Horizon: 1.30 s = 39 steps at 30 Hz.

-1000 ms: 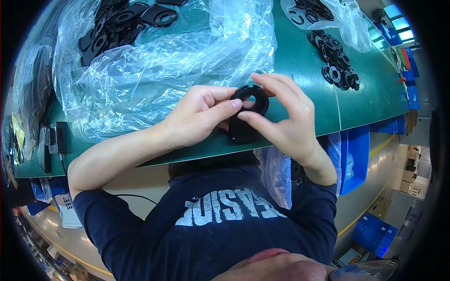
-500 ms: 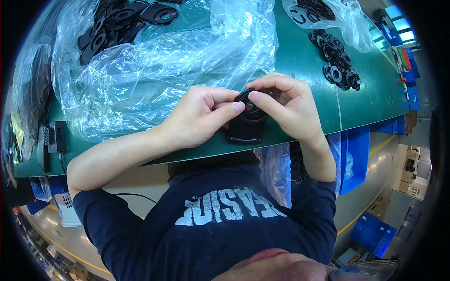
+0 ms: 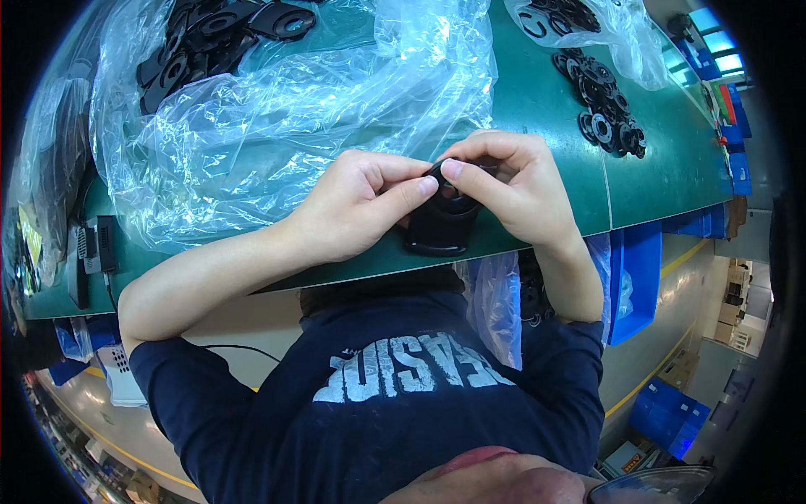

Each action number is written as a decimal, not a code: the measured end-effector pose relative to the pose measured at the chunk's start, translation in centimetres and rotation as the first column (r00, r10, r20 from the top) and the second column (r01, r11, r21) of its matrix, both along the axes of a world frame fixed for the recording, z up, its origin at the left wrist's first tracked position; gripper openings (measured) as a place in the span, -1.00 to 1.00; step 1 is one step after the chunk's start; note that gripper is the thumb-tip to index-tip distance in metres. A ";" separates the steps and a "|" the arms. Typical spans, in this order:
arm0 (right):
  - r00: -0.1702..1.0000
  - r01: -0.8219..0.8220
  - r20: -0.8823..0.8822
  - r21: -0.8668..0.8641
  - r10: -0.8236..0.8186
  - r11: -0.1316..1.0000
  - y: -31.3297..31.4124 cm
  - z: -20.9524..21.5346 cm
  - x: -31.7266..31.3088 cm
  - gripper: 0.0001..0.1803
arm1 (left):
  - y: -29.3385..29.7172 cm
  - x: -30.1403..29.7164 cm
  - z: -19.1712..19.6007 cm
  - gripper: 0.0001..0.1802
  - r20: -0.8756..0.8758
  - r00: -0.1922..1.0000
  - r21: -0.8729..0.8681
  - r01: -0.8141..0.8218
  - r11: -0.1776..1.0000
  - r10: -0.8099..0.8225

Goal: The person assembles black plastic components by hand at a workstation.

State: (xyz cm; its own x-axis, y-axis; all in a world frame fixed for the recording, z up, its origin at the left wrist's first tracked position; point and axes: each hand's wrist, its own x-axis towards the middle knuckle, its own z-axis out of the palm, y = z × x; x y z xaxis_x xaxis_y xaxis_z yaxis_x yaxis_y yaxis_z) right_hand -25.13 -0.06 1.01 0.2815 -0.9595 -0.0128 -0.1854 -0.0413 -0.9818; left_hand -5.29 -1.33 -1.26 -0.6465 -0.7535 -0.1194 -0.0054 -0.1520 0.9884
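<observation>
Both my hands hold a black plastic part with a round opening near the table's front edge. My left hand pinches the rim of its round end from the left, thumb on the face. From the right, my right hand grips the same rim, its thumb pressed beside the hole and its fingers behind. The part's wider, flat end points toward me. Whether a separate ring sits in the opening is hidden by my thumbs.
Clear plastic sheeting covers much of the green table, with similar black parts heaped on it at the far left. Black rings lie in a pile at the right, below a clear bag. A blue bin stands below the table edge.
The thumbs have shifted slightly along the part's rim, and the part tilts a little differently. Both hands keep their grip in nearly the same place.
</observation>
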 end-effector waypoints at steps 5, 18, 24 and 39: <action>0.999 0.048 0.014 0.015 -0.048 0.999 0.0 -0.3 0.4 -0.82 | 0.1 -0.1 0.3 -0.71 0.007 1.000 0.066 -0.027 0.997 0.027; 0.964 0.111 -0.183 -0.384 -0.194 0.917 1.2 -0.4 -0.1 -0.59 | -0.2 0.1 0.5 -0.68 -0.091 0.995 0.223 -0.028 0.974 0.049; 0.910 0.087 -0.302 -0.529 -0.283 0.844 2.9 -0.9 0.5 -0.46 | -0.3 0.1 -0.3 -0.70 -0.155 0.987 0.168 -0.017 0.986 0.044; 0.973 0.229 0.065 -0.202 -0.221 0.952 3.3 -2.2 0.8 -0.56 | -0.2 0.3 0.0 -0.65 -0.082 0.997 0.140 0.015 0.990 -0.003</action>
State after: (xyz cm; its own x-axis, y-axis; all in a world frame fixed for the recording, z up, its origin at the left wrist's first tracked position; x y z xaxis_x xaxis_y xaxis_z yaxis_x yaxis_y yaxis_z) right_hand -24.32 3.26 -1.24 0.0542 -0.9783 0.2000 -0.1732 -0.2064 -0.9630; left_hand -5.00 -1.54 -1.23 -0.6649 -0.7273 -0.1701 0.0722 -0.2892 0.9545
